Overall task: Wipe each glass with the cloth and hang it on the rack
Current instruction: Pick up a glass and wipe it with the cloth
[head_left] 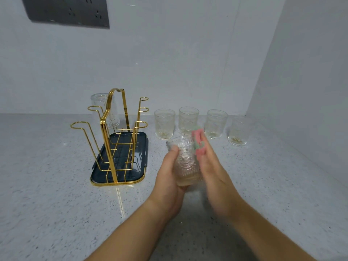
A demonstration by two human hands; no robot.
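My left hand (169, 174) grips a ribbed clear glass (185, 162), tilted with its mouth pointing away from me, above the counter. My right hand (211, 166) presses a pink and green cloth (198, 143) against the glass's right side, fingers straight and blurred. To the left stands the gold wire rack (113, 136) on its dark tray (139, 162). One glass (105, 110) hangs upside down on a far left peg. Several more glasses stand upright in a row behind my hands, from one (164, 123) beside the rack to one (238, 129) near the right wall.
The speckled grey counter (56, 204) runs to a white back wall and a side wall (301, 91) on the right. A dark socket panel (67, 11) is mounted high on the back wall at the left.
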